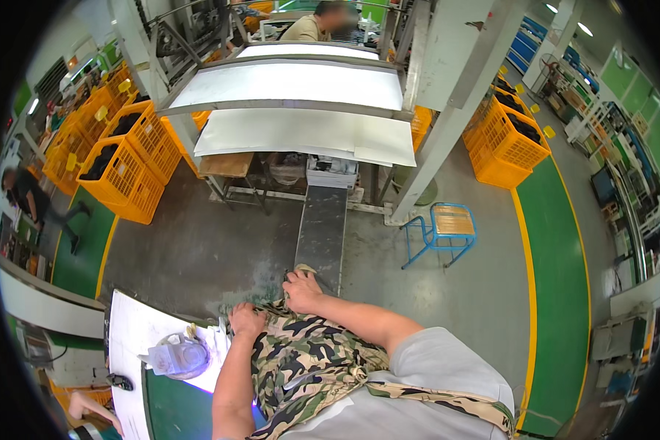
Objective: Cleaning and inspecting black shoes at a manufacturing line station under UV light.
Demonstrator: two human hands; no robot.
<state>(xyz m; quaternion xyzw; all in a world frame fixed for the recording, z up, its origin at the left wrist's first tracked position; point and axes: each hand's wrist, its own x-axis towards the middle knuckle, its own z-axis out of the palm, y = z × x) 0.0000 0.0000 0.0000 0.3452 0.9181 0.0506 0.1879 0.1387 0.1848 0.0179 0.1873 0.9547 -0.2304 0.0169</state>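
Both hands on camouflage garment (312, 359) | left hand (246, 320) grip closed | right hand (301, 290) grip closed

Both hands on camouflage fabric (308, 359) at 6 o'clock: left hand (246, 320) gripping its upper-left edge, right hand (301, 290) pressing the top edge, fingers curled. White sheet (136, 330) and clear plastic bag (174, 357) at 7 o'clock, just beside left forearm. Blue-framed stool (442, 229) at 3 o'clock on grey floor. Orange crates (128, 165) at 10 o'clock, more (504, 139) at 2. White-topped tables (301, 103) at 12, a seated person (317, 23) beyond
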